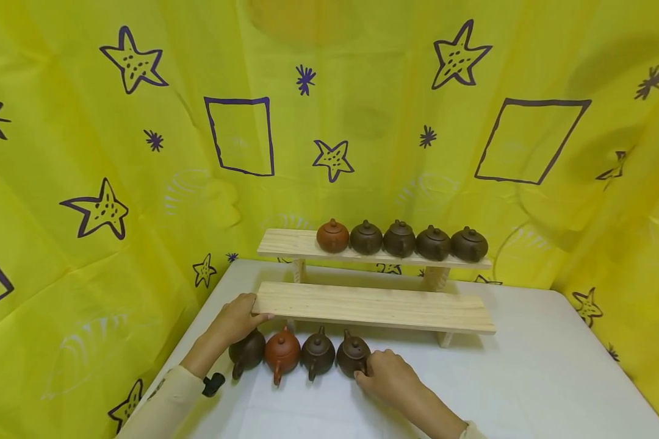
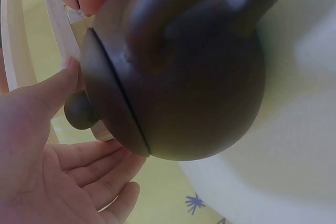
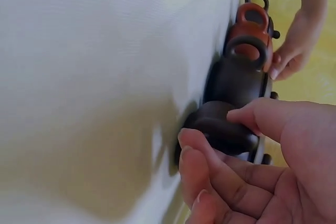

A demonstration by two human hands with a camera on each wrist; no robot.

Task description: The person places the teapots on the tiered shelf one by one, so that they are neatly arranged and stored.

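Four teapots stand in a row on the white table before the lower shelf. My right hand (image 1: 390, 377) pinches the handle of the rightmost dark brown teapot (image 1: 352, 353), thumb and fingers on either side of it in the right wrist view. My left hand (image 1: 233, 320) grips the left end of the wooden lower shelf (image 1: 373, 306), its thumb along the front edge. Below that hand is another dark teapot (image 2: 199, 93), partly hidden in the head view. Between these stand a reddish-brown teapot (image 1: 282, 352) and a dark teapot (image 1: 318, 353).
On the upper wooden shelf (image 1: 291, 242) several teapots line up towards the right, a reddish-brown one (image 1: 332, 236) leftmost and the others dark. Yellow cloth (image 1: 329, 110) with purple drawings hangs around the white table (image 1: 549, 360). A small black object (image 1: 213, 385) sits at my left wrist.
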